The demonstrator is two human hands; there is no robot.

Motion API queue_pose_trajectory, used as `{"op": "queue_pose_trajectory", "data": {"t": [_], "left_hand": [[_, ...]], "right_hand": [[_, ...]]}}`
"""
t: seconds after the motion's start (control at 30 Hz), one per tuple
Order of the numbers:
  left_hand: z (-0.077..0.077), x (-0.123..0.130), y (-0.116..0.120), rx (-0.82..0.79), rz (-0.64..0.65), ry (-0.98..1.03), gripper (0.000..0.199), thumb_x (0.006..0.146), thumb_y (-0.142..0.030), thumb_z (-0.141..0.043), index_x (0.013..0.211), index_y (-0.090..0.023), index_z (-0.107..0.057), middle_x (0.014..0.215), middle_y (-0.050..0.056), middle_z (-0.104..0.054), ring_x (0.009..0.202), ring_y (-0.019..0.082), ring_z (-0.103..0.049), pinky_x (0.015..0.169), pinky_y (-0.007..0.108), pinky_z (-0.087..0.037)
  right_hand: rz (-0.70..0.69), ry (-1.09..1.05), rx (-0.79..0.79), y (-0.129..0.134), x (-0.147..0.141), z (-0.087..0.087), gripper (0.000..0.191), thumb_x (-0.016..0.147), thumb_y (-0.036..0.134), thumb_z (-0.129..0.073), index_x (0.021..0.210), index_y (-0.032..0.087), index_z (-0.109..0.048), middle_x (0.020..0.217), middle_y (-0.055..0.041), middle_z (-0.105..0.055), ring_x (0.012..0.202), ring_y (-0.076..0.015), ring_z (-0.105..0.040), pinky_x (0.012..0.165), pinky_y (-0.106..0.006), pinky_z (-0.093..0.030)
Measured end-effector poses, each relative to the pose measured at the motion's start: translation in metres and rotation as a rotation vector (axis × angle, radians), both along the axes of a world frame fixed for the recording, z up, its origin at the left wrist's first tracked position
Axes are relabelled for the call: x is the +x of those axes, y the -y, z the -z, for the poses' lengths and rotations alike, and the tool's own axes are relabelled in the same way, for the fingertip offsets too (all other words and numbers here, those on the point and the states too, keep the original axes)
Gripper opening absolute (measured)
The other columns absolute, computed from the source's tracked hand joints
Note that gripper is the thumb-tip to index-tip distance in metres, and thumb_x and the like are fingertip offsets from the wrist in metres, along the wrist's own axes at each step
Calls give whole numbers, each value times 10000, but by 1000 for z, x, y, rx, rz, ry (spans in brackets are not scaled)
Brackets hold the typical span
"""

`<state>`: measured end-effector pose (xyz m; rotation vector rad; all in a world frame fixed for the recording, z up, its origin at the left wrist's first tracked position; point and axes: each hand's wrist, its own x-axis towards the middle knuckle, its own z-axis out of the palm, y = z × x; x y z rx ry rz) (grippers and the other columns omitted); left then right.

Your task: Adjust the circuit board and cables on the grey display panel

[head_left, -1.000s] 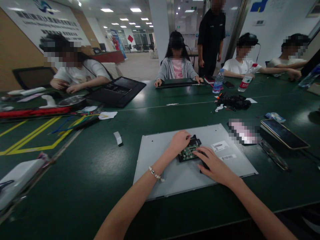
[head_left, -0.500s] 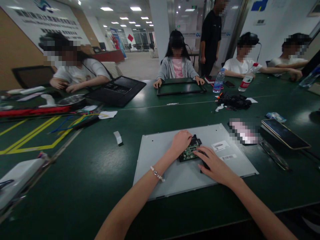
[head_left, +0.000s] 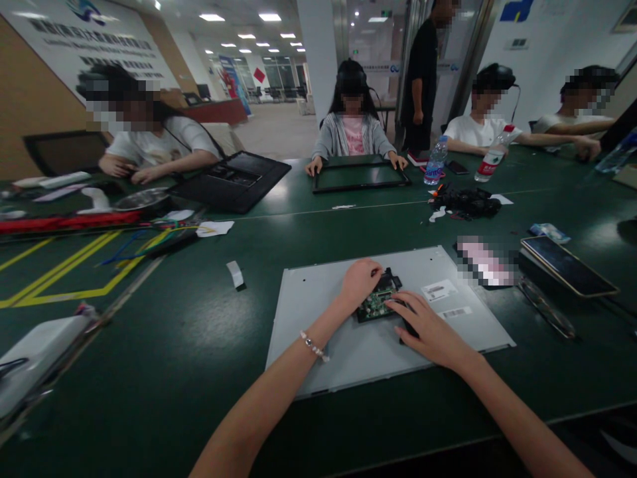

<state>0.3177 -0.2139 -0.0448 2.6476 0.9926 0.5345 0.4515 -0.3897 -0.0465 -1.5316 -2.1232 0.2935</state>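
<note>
head | green table (head_left: pixel 189 358): circuit board (head_left: pixel 374 305) on panel (head_left: pixel 348 355) | ceiling lights (head_left: pixel 269 18) on

Worn on the head at the near edge of a dark green tabletop (head_left: pixel 194 332), one camera faces forward and down, with the wearer's bare left hand (head_left: pixel 359 284) and bare right hand (head_left: pixel 428 330) close below and a lit white ceiling (head_left: pixel 233 28) far beyond.

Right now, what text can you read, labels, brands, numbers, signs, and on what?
Blue-labelled bottle: "ant", rest unclear.
Red-capped bottle: label too small.
Two labels on the grey panel: too small.
Wall sign: too blurred.
Glass lettering: too blurred.
Pink shirt print: too blurred.
</note>
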Motion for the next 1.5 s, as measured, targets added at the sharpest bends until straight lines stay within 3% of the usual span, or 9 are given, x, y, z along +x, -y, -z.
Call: {"op": "queue_pose_trajectory", "data": {"t": [0.37,0.6,0.7,0.8,0.93,1.13,1.23,1.33,1.5], "left_hand": [[0,-1,-1,-1,25,16,205,886,-191,-517,886,-160,-719,924,62,-698,902,176,-620,847,280,-466],[-27,-20,-23,24,-22,163,195,861,-168,-525,912,-166,-713,925,45,-701,871,152,-629,847,256,-475],[-42,-52,-44,111,-99,129,215,862,-181,-508,932,-168,-711,958,55,-696,913,169,-626,878,274,-469],[-48,-103,-66,210,-206,11,247,860,-194,-491,995,-167,-696,1030,72,-674,1000,202,-602,953,313,-439],[-45,-185,-85,292,-377,-95,314,869,-237,-483,1130,-136,-626,1143,100,-620,1094,225,-552,1006,344,-402],[-33,-285,-84,279,-428,-151,452,852,-327,-526,1245,-105,-512,1235,127,-575,1183,235,-500,1050,354,-363],[-24,-306,-80,243,-412,-195,521,820,-354,-576,1277,-125,-480,1299,127,-550,1208,237,-494,1051,355,-362],[-21,-309,-81,216,-429,-242,513,822,-345,-582,1283,-142,-488,1332,113,-544,1193,238,-516,1010,341,-394],[-27,-303,-88,116,-499,-397,284,873,-317,-505,1073,-177,-650,1022,49,-706,907,213,-643,830,288,-466]], "right_hand": [[-4,-15,-6,0,1,4,526,913,260,-474,1422,268,-343,1411,-104,-398,1343,-265,-336,1093,-506,-349],[31,-76,15,2,5,3,518,940,276,-442,1437,300,-296,1450,-89,-363,1364,-258,-319,1115,-524,-312],[42,-82,1,3,5,2,504,950,290,-431,1437,302,-303,1458,-84,-360,1367,-250,-318,1116,-510,-317],[49,-87,3,3,5,1,500,951,295,-429,1436,309,-310,1455,-81,-372,1365,-253,-326,1110,-517,-324],[56,-90,5,4,5,2,483,957,303,-413,1431,305,-323,1452,-83,-380,1366,-253,-324,1115,-519,-314],[65,-93,16,5,5,5,477,960,315,-404,1430,303,-327,1446,-86,-388,1359,-255,-333,1107,-526,-322],[55,-103,49,5,5,7,482,956,305,-402,1432,305,-325,1434,-86,-400,1350,-256,-347,1105,-526,-322],[61,-104,54,5,5,8,474,958,307,-399,1428,305,-331,1433,-82,-400,1347,-251,-350,1106,-518,-324],[69,-106,49,5,5,7,464,962,305,-389,1423,299,-340,1425,-81,-408,1344,-244,-354,1110,-503,-324]]}}
